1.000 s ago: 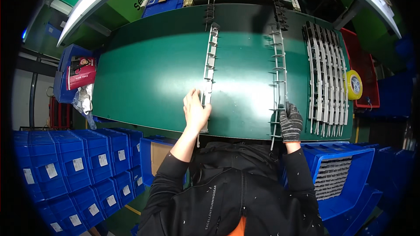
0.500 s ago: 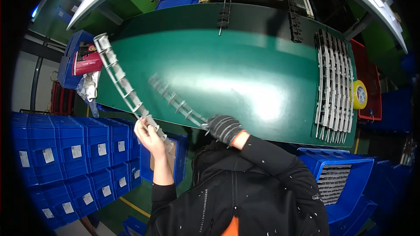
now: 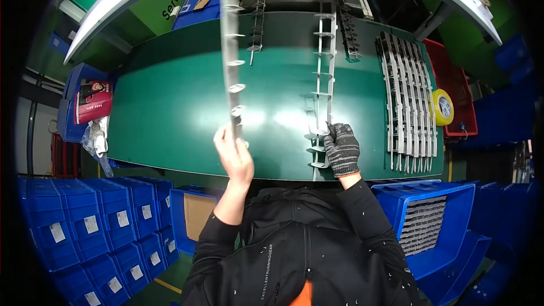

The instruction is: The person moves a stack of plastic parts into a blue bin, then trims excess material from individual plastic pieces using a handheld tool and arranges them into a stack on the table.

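Note:
My bare left hand (image 3: pixel 234 158) is closed around the near end of a long grey metal strip with crosswise fins (image 3: pixel 233 51), raised above the green table (image 3: pixel 170 102) and slightly blurred. Further right, my right hand (image 3: pixel 343 150), in a dark striped glove, grips a similar finned rail (image 3: pixel 331 62) near its lower end. That rail points away from me over the table. Beyond it, two darker finned strips, one on the left (image 3: pixel 258 22) and one on the right (image 3: pixel 348 28), lie across the far edge. Several grey finned strips (image 3: pixel 409 102) rest side by side at the table's right.
A yellow tape roll (image 3: pixel 443 107) and a red bin (image 3: pixel 453 73) are beyond the right edge. Below sits a blue crate (image 3: pixel 391 192) with finned strips inside. Stacked blue crates (image 3: pixel 73 221) and an open box with cardboard (image 3: pixel 198 215) are at left; a red package (image 3: pixel 93 105) is above.
Both hands have moved right with their strips. Both strips have swung from slanting left to pointing away from me, and now stand farther apart. The whole view has shifted.

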A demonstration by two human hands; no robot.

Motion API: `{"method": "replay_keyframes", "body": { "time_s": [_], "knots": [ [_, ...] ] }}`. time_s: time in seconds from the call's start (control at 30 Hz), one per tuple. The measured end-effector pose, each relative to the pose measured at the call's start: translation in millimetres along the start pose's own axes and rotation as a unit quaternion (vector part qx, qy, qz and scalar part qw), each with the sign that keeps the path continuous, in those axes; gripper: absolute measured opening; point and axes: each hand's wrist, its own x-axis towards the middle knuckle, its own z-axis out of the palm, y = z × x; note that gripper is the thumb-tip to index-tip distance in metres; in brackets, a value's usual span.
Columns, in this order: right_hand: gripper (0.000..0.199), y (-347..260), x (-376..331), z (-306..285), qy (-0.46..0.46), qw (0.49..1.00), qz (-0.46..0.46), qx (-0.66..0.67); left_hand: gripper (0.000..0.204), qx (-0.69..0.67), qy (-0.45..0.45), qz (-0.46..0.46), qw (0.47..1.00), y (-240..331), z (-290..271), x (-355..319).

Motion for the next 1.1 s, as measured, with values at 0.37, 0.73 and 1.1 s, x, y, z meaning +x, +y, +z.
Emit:
{"method": "replay_keyframes", "body": {
  "time_s": [0.37, 0.73, 1.1],
  "knots": [
    [0.024, 8, -5, -2, -0.107, 0.983, 0.088, 0.12, 0.039, -0.346, -0.319, -0.404, 0.784, 8, 66, 12],
    [0.011, -49, -24, -63, -0.156, 0.815, 0.196, 0.523, 0.035, -0.504, -0.329, -0.406, 0.687, 57, 17, 24],
    [0.02, -47, -33, -59, -0.173, 0.825, 0.196, 0.502, 0.035, -0.502, -0.343, -0.409, 0.68, 55, 13, 15]
  ]
}}
